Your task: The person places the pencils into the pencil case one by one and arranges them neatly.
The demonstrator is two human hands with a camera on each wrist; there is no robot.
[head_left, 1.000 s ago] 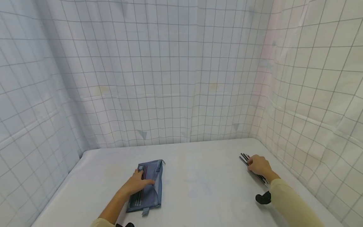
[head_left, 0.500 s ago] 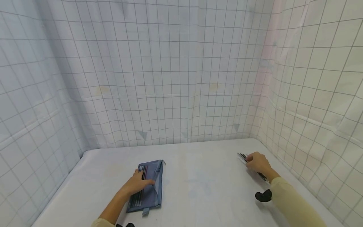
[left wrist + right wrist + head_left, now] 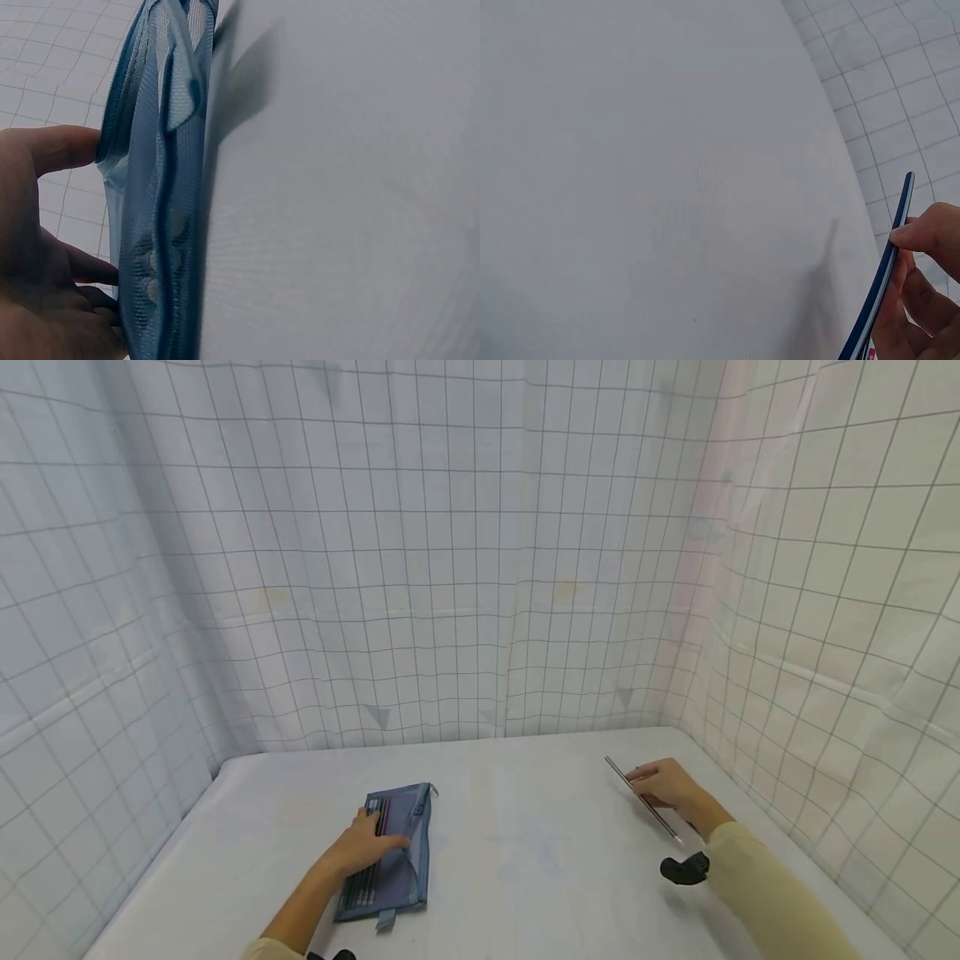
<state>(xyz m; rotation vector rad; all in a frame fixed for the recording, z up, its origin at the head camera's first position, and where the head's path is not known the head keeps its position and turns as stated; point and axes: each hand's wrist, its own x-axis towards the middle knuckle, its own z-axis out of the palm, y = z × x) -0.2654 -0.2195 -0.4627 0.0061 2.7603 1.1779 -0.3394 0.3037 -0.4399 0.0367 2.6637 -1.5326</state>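
Observation:
My left hand (image 3: pixel 358 846) rests on a blue mesh pencil case (image 3: pixel 399 877) at the left of the table, fingers spread over it. Several slim pencils (image 3: pixel 363 887) show through the mesh. In the left wrist view, the thumb (image 3: pixel 71 146) touches the zipped edge of the case, which gapes a little. At the right, my right hand (image 3: pixel 667 787) pinches a slim dark blue pencil (image 3: pixel 877 289) between thumb and fingers. It slants above the table, casting a shadow. Parts of other pencils (image 3: pixel 691 825) show behind the right hand, mostly hidden by it.
The table (image 3: pixel 517 835) is covered in white. Grid-patterned white curtains (image 3: pixel 465 568) hang behind it and along both sides. A black wrist mount (image 3: pixel 686 868) sticks out from the right sleeve, low over the table.
My right hand has drawn one pencil leftward and away from the bundle at the right, rising slightly with it. The left hand and the pencil case have not moved.

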